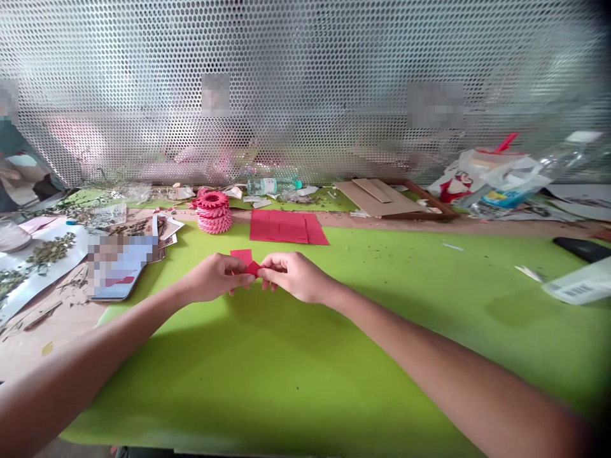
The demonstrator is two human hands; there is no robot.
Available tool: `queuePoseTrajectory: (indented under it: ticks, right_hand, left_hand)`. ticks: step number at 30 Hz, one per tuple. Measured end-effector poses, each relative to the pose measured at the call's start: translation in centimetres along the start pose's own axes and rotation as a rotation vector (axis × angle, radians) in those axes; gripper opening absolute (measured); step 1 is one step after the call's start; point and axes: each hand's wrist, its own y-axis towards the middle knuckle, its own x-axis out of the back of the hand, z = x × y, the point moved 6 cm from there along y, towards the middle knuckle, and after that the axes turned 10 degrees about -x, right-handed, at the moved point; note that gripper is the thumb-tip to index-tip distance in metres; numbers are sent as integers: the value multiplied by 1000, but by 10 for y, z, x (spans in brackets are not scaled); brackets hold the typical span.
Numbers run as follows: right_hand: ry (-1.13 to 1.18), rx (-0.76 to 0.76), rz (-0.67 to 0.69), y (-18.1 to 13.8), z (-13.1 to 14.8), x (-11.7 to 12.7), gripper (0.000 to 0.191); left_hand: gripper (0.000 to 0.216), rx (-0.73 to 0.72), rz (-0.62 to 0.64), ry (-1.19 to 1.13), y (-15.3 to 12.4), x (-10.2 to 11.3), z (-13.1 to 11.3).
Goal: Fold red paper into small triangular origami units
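Both hands meet above the green mat (286,356), pinching one small piece of folded red paper (242,256). My left hand (214,278) grips it from the left between thumb and fingers. From the right, my right hand (296,275) pinches its other end, fingertips close to those of the left. Part of the paper is covered by the fingers. Just beyond the hands lie flat red paper sheets (286,227). A stack of zigzag-edged red and pink paper rings (214,213) stands to their left.
A phone (119,280), partly blurred, lies left of the mat near dried plant bits (52,249). Behind are a plastic bottle (274,185), cardboard pieces (375,196) and plastic bags (501,181). A perforated metal screen (305,76) rises at the back.
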Motion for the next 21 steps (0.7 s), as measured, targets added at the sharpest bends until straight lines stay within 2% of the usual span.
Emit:
queuePoseTrajectory:
  ticks: [6,12,17,21]
  right_hand:
    - [27,15,45,1,-1,-2,26]
    - [-48,-7,2,0,-3,-2,24]
    - [-73,-29,-7,-1,-3,-2,22]
    - [-55,-15,-15,0,-2,-1,22]
  left_hand:
    - [41,20,13,-100,1,-6,-1]
    - [38,49,17,-59,2,-5,4]
    - [39,32,6,-16,2,-5,7]
    - [39,-15,25,-82,2,-7,4]
